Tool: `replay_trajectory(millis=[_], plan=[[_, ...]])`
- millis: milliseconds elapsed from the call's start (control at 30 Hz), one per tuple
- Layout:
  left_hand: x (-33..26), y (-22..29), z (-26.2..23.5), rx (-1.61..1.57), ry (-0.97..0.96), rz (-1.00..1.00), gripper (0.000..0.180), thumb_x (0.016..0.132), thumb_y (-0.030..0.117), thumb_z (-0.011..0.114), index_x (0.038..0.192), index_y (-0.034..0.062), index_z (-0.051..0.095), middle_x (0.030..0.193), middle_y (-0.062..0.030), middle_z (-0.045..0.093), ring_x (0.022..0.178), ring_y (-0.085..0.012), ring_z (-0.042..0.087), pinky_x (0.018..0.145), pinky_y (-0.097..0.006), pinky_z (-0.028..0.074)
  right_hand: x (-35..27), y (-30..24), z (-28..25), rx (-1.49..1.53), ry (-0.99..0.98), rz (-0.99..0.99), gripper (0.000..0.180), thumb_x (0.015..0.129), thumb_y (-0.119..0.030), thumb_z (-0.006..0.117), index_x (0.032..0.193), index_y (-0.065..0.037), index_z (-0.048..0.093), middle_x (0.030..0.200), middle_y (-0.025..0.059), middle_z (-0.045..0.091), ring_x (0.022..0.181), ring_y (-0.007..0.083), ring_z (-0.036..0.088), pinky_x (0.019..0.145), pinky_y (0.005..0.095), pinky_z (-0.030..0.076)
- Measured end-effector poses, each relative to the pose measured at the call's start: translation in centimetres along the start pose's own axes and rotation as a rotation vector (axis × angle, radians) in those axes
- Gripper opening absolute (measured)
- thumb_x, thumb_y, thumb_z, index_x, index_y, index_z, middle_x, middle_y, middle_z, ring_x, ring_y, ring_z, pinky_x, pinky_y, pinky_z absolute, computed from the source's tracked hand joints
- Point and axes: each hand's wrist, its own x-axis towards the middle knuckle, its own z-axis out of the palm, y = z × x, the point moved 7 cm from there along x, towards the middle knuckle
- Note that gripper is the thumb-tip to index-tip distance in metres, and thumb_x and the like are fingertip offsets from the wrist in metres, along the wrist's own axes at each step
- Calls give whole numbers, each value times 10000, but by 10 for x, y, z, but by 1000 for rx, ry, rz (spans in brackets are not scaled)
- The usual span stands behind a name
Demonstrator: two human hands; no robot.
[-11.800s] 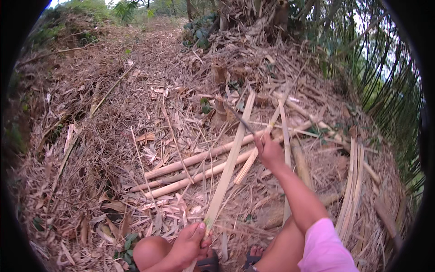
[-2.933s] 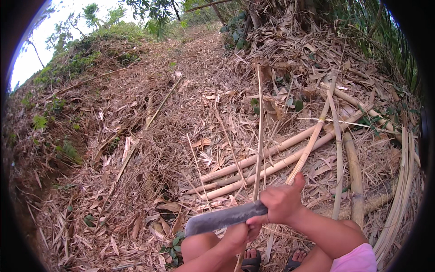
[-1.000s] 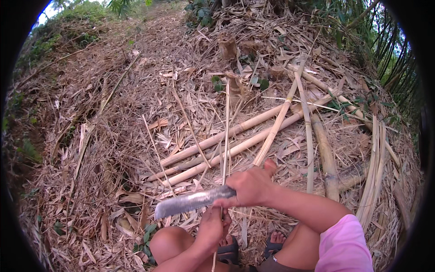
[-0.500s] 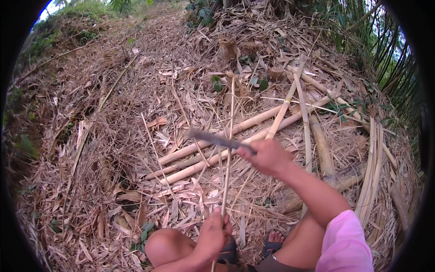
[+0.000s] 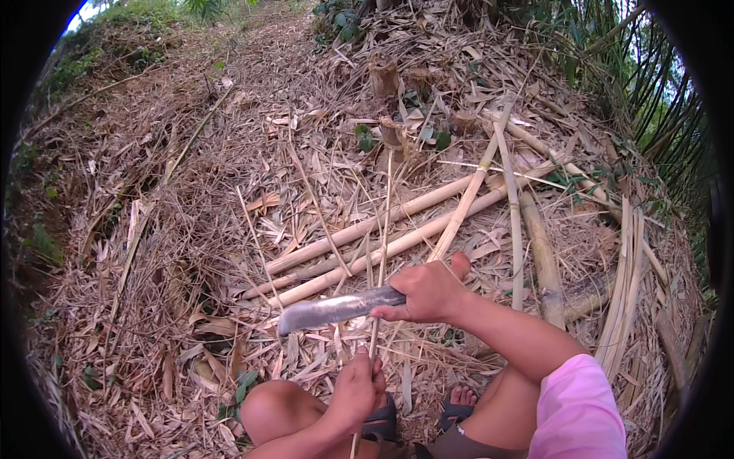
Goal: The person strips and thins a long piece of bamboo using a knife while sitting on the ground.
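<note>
My left hand (image 5: 358, 390) is closed round a thin bamboo strip (image 5: 387, 206) near its lower end. The strip runs away from me over the ground, and its far end reaches toward a cut stump. My right hand (image 5: 430, 291) grips the dark handle of a machete (image 5: 330, 307). Its broad grey blade points left and crosses the strip a little above my left hand. Whether the edge touches the strip I cannot tell.
Bamboo poles (image 5: 321, 289) lie across the leaf litter in front of me. Split bamboo lengths (image 5: 631, 283) rest at the right. Cut stumps (image 5: 384, 76) stand farther off, with growing bamboo (image 5: 665, 99) at the far right. My knees and sandalled feet are close below.
My right hand has drawn the machete down the strip toward me, and the blade's flat now shows. The strip's far end has dropped slightly. My left hand keeps its hold.
</note>
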Motion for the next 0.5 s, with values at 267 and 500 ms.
replay_trajectory(millis=[267, 500], plan=[[-16, -5, 13, 117, -84, 8, 459, 1046, 474, 211, 857, 103, 405, 570, 24, 348, 420, -84, 294, 373, -254, 244, 8, 117, -32, 131, 83, 526, 842, 892, -781, 276, 897, -66, 722, 746, 189, 646, 777, 348, 662, 754, 444, 510], [-3, -7, 3, 139, -31, 27, 509, 1056, 444, 197, 798, 77, 438, 528, -2, 401, 426, -106, 353, 404, -267, 292, 10, 46, -23, 24, 150, 212, 762, 914, -716, 373, 745, -33, 667, 670, 147, 634, 664, 329, 634, 677, 418, 498]])
